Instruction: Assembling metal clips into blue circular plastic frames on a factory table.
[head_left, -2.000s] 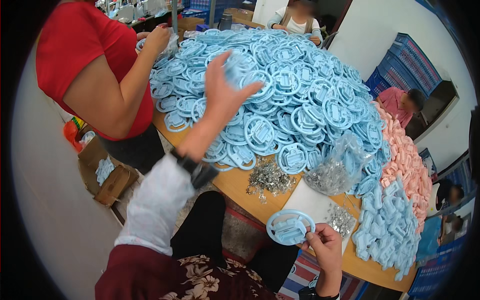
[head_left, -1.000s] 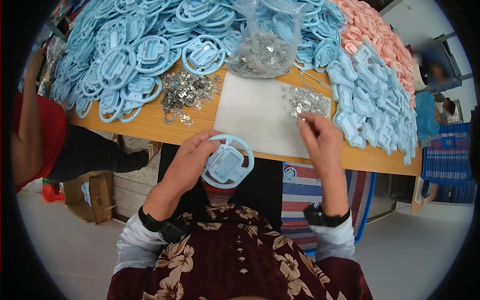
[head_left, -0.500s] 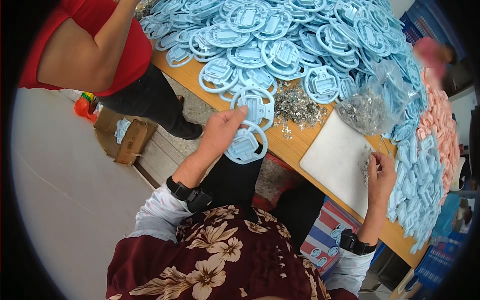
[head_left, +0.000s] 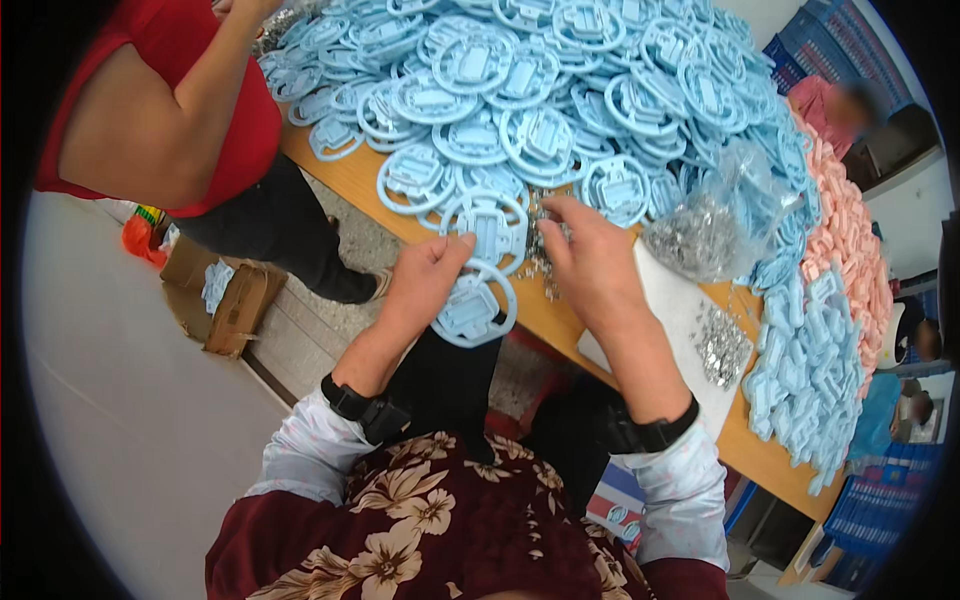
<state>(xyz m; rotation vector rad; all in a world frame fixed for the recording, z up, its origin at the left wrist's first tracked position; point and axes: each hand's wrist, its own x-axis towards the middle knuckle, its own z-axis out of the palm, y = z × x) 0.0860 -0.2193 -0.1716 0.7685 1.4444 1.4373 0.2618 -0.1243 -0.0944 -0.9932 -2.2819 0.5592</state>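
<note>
My left hand (head_left: pixel 425 285) is closed at the table's front edge, its thumb on the rim of a light-blue plastic steering-wheel-shaped part (head_left: pixel 467 310). A second such blue part (head_left: pixel 497 235) lies just above, overlapping it; whether that one is gripped too, I cannot tell. Over the heap of small metal clips (head_left: pixel 541 262) reaches my right hand (head_left: pixel 590 255), its fingers curled down among the pieces. What sits in those fingertips is hidden.
A high pile of blue wheel-shaped parts (head_left: pixel 470 65) covers the far table. Right of it are a clear bag of metal pieces (head_left: pixel 700 235), a white sheet (head_left: pixel 690 290) bearing more clips, smaller blue parts (head_left: pixel 810 360) and pink parts (head_left: pixel 845 255). A person in red (head_left: pixel 215 110) stands at left.
My right hand has moved left from the clips on the white sheet to the clip heap beside the blue parts. My left hand keeps its hold; the whole view has shifted slightly.
</note>
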